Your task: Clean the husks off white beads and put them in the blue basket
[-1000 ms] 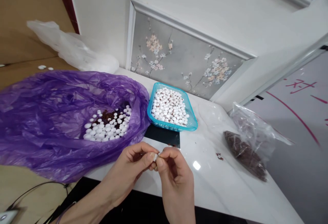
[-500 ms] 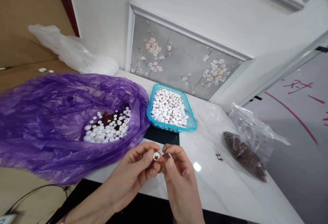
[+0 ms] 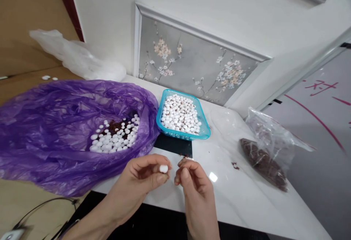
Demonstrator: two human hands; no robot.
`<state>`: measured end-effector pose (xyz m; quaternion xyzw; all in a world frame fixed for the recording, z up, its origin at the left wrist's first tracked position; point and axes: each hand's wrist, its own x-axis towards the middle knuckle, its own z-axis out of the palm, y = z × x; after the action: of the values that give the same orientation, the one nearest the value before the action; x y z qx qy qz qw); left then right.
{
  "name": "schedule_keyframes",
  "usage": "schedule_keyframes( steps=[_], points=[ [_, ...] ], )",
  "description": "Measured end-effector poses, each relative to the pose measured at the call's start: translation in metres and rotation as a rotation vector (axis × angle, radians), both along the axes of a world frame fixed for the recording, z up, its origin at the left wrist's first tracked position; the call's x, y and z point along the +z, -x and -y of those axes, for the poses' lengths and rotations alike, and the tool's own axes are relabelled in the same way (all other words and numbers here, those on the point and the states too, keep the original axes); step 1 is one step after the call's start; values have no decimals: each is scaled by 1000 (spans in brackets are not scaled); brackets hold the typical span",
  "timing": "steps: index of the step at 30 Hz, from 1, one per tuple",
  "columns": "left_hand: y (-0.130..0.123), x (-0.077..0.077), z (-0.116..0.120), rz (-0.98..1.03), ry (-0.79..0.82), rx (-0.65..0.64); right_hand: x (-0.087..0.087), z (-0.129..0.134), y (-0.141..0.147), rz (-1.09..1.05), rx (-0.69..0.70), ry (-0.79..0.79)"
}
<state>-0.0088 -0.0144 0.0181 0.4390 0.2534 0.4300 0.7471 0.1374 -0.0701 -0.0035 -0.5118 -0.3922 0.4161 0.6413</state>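
Note:
A small white foam ball (image 3: 163,168) is pinched between the thumb and fingers of my left hand (image 3: 142,177), its plain white side showing. Just to the right, a small gap away, my right hand (image 3: 196,190) has its thumb and fingertips pressed together; whatever is between them is too small or hidden. Behind my hands stands a blue plastic basket (image 3: 205,132) filled with white balls (image 3: 181,113), brown specks among them. To the left, an open purple plastic bag (image 3: 65,123) contains loose white balls (image 3: 111,143) and a brown clump (image 3: 116,126).
At the right lies a clear bag (image 3: 263,163) of brown material. Small brown bits (image 3: 235,165) are scattered on the white table (image 3: 227,199). A white plastic bag (image 3: 82,57) sits at the back left, by a framed flower panel (image 3: 192,57). A whiteboard (image 3: 315,130) leans at right.
My hands have drawn apart. In my left hand the ball has turned, so the brown star shape on it no longer shows. The basket and bags stay in place.

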Motion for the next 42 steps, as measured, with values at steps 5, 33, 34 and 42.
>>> schedule_keyframes(
  steps=[5,33,34,42],
  points=[
    [0,-5,-3,-13,-142,68,3,-1,-2,87,3,1],
    [-24,15,-11,-143,-162,198,-8,-4,-1,233,46,63],
    [-33,19,-19,-215,-237,231,-9,-4,0,245,41,70],
    [-65,60,-81,-623,-802,338,-16,1,1,234,-60,86]
  ],
)
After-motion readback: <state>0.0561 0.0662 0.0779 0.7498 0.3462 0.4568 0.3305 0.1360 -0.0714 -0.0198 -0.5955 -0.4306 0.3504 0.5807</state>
